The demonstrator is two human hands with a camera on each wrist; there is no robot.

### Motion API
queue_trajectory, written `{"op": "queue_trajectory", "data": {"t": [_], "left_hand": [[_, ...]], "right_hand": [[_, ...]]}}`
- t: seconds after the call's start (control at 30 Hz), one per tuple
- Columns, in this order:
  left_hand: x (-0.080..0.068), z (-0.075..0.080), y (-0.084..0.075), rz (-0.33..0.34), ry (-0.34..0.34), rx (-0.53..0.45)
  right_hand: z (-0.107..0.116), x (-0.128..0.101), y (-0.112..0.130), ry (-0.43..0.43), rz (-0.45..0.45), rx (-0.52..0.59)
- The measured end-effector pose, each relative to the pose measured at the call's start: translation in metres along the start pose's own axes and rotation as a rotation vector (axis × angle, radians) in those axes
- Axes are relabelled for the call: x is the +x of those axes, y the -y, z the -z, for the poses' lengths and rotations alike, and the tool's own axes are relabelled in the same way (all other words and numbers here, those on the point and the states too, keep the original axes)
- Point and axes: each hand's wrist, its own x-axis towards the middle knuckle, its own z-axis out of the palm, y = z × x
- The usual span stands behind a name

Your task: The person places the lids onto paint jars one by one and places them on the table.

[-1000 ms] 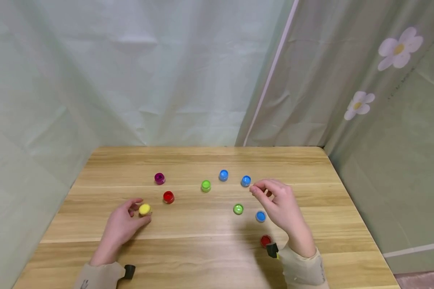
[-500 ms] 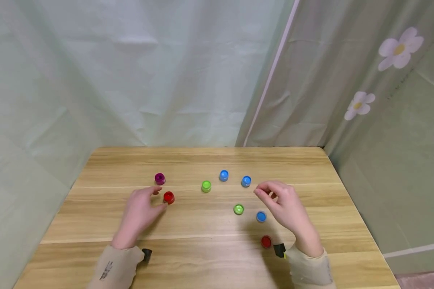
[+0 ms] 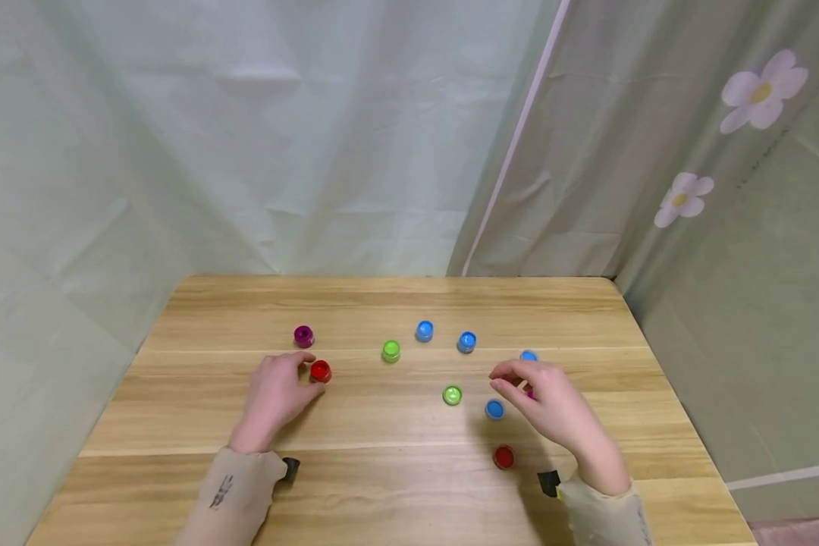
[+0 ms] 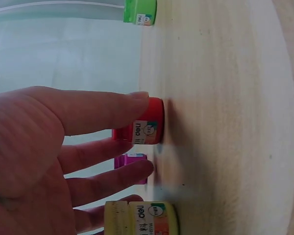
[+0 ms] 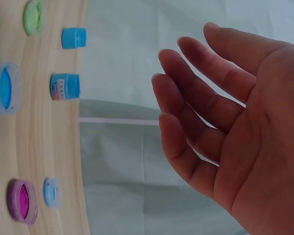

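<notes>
A small red paint jar stands on the wooden table, uncapped on top. My left hand pinches it, thumb on the near side and index finger on the far side; the left wrist view shows the thumb across its labelled body. A capped yellow jar stands beneath that hand's lower fingers, hidden from the head view. Just beyond sits a purple jar. My right hand hovers over the table's right part with loosely bent fingers and holds nothing. Under it lie a blue lid and a purple lid.
A green jar and two blue jars, one left and one right, stand mid-table. A green lid, a red lid and another blue lid lie around the right hand. Curtains hang behind the table.
My left hand has left the yellow jar and moved right and away to the red jar, closing round it. My right hand has drifted slightly right and nearer, uncovering the far blue lid.
</notes>
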Motion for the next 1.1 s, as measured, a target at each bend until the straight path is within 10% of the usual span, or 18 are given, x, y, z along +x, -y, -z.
{"op": "queue_trajectory", "data": {"t": [0.6,1.1], "left_hand": [[0.006,-0.008,-0.002,0.015,-0.022,-0.030],[-0.008,-0.002,-0.028,-0.163,-0.192,-0.487]], "right_hand": [[-0.004,-0.014,-0.011,0.061,-0.049,-0.014],[-0.024,-0.039,-0.016,0.279,-0.098,-0.059]]}}
